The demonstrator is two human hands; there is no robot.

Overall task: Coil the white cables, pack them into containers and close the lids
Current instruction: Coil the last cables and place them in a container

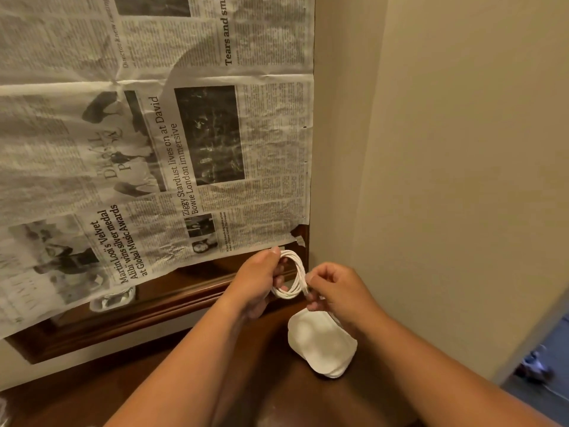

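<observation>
A white cable [295, 274] is wound into a small oval coil in the air above the brown table. My left hand [257, 285] grips the coil's left side, thumb at its top. My right hand [334, 288] pinches the cable's end with its plug at the coil's lower right. Just below my right hand a white rounded container [320, 343] lies on the table, and my wrist hides part of it. Whether its lid is on cannot be told.
A mirror in a brown wooden frame [172, 300] stands behind the table, mostly covered by taped newspaper [154, 149]. A beige wall [446, 180] rises at the right. The uncovered strip of mirror reflects a white object [112, 300]. The floor [542, 365] shows at far right.
</observation>
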